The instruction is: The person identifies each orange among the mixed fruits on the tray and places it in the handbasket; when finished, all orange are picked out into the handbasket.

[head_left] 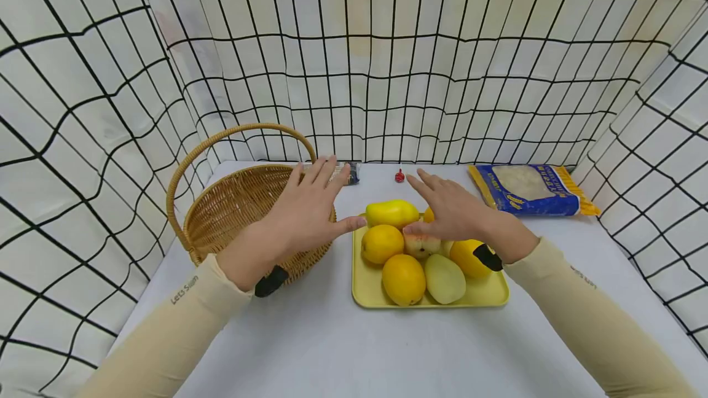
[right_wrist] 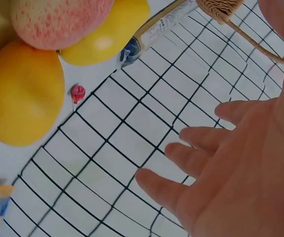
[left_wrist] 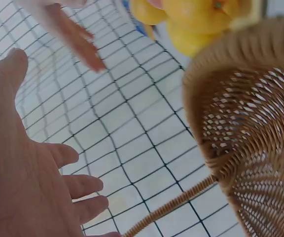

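In the head view my left hand (head_left: pixel 304 210) is raised with spread fingers over the right side of a wicker basket (head_left: pixel 232 201), holding nothing. My right hand (head_left: pixel 456 210), fingers extended and empty, hovers above the back right of a yellow tray (head_left: pixel 359 290). On the tray lie several fruits: a long yellow one (head_left: pixel 391 212), oranges (head_left: pixel 404 279), a pale green one (head_left: pixel 445 278) and a peach (head_left: pixel 421 244) partly hidden by my right thumb. The right wrist view shows the peach (right_wrist: pixel 60 19) beside an orange (right_wrist: pixel 23 94), apart from my right hand (right_wrist: pixel 240 158).
A blue and yellow bag (head_left: pixel 528 189) lies at the back right of the white table (head_left: pixel 354 349). A small red item (head_left: pixel 399 175) and a clear package with a dark end (head_left: pixel 352 173) are at the back edge. Black wire grid (head_left: pixel 387 72) surrounds the table.
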A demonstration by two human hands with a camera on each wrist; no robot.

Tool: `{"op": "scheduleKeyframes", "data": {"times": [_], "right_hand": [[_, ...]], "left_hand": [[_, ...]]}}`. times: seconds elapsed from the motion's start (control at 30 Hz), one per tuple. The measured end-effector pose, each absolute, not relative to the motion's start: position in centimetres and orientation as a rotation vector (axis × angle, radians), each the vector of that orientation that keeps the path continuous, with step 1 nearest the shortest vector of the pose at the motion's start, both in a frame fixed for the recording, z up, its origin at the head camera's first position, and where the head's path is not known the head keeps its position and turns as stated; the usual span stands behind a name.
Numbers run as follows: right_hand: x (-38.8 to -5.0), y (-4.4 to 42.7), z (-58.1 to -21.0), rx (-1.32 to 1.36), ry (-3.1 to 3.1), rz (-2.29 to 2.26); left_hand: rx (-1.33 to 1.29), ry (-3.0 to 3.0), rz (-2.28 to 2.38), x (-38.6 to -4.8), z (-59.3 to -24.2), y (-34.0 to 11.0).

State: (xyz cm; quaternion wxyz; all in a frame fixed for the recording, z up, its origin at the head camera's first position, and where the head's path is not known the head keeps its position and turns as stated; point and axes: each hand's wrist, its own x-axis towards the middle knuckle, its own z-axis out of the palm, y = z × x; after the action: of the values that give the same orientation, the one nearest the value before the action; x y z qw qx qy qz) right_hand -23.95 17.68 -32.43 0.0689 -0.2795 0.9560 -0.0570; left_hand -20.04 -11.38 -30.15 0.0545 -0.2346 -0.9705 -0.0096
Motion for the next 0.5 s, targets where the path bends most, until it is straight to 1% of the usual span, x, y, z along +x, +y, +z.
{"op": "scheduleKeyframes", "data": {"times": [0.13, 0.23, 0.37, 0.5], "right_hand": [[-23.3, 18.2, -33.2, -0.812, 2.840, -0.392], [-22.9, 18.7, -34.0, -0.771, 2.829, -0.549], [-22.5, 19.5, -35.0, -0.770, 2.872, -0.742], [-22.0, 20.5, -36.2, -0.745, 2.941, -0.995]], "left_hand": [[-0.789, -2.702, -0.318, -18.0, -30.9, -11.3], [-0.869, -2.475, -0.540, -16.6, -32.3, -10.9], [-0.907, -2.374, -0.707, -15.2, -35.2, -9.9], [-0.868, -2.418, -0.845, -14.8, -38.5, -9.1]]}}
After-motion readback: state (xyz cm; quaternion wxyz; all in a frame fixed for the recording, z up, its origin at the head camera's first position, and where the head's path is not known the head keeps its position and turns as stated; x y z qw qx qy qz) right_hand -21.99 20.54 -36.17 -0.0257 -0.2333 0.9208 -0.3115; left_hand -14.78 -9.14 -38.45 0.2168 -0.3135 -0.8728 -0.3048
